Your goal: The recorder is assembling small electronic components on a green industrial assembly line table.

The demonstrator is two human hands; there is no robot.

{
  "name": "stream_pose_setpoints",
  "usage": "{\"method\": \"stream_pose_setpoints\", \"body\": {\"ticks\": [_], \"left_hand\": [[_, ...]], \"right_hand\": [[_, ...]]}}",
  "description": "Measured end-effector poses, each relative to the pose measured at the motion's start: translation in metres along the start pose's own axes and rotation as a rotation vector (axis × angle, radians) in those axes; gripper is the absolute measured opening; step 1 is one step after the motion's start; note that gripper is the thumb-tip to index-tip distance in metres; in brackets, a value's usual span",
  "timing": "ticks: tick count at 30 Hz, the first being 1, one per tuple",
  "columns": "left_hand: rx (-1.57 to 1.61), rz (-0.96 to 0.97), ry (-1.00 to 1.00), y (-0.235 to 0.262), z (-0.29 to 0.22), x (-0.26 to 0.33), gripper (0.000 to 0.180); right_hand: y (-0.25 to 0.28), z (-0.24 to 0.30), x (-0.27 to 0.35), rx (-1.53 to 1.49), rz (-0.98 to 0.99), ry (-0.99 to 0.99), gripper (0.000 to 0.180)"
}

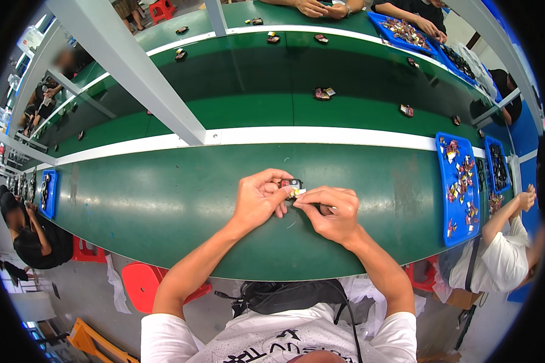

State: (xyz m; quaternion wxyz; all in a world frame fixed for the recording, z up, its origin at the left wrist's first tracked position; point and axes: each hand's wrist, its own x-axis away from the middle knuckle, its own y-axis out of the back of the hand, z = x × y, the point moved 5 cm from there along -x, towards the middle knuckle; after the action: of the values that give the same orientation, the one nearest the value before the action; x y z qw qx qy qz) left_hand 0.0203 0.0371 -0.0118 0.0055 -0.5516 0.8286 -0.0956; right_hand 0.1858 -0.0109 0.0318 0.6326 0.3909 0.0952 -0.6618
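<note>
Over the green workbench, my left hand [261,198] holds a small black-cased device [291,183] with a red part inside. Its thumb presses on the front while the other fingers curl behind. A yellow and white piece [297,192] shows at the device's lower edge. My right hand [332,212] is closed in a pinch against that edge, beside the piece. Its fingertips hide what lies between them, if anything.
A blue tray [440,187] of small colourful parts stands at right, with a second blue tray [501,181] beyond it. A white rail [321,135] and post [145,78] border the green conveyor belt [242,112], which carries scattered devices [323,94]. Co-workers sit on both sides; a red stool [144,284] stands near left.
</note>
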Motion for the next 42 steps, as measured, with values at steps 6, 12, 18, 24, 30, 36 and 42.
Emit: {"method": "stream_pose_setpoints", "body": {"ticks": [6,12,18,24,30,36,42], "left_hand": [[0.032,-0.148,-0.002,0.016,-0.005,-0.027,0.024],[-0.328,-0.474,-0.218,0.074,-0.048,-0.129,0.017],[-1.207,-0.905,-0.484,0.088,-0.069,-0.137,0.027],[-0.586,-0.257,-0.255,0.015,-0.055,-0.199,0.02],[-0.715,-0.271,-0.097,0.014,-0.028,-0.243,0.025],[-0.864,-0.416,-0.181,0.037,-0.027,-0.238,0.025],[-0.854,-0.467,-0.2,0.026,-0.046,-0.181,0.015]], "right_hand": [[0.006,-0.001,-0.004,0.013,-0.081,-0.001,0.017],[0.014,-0.003,-0.006,0.07,-0.119,-0.005,0.018],[0.009,-0.004,-0.005,0.103,-0.094,0.07,0.014],[0.006,-0.006,0.003,0.129,-0.069,0.076,0.012],[0.005,-0.007,-0.003,0.107,-0.108,0.109,0.015],[0.001,0.003,-0.008,0.138,-0.062,0.079,0.018],[0.004,0.001,-0.005,0.124,-0.052,0.045,0.019]]}}
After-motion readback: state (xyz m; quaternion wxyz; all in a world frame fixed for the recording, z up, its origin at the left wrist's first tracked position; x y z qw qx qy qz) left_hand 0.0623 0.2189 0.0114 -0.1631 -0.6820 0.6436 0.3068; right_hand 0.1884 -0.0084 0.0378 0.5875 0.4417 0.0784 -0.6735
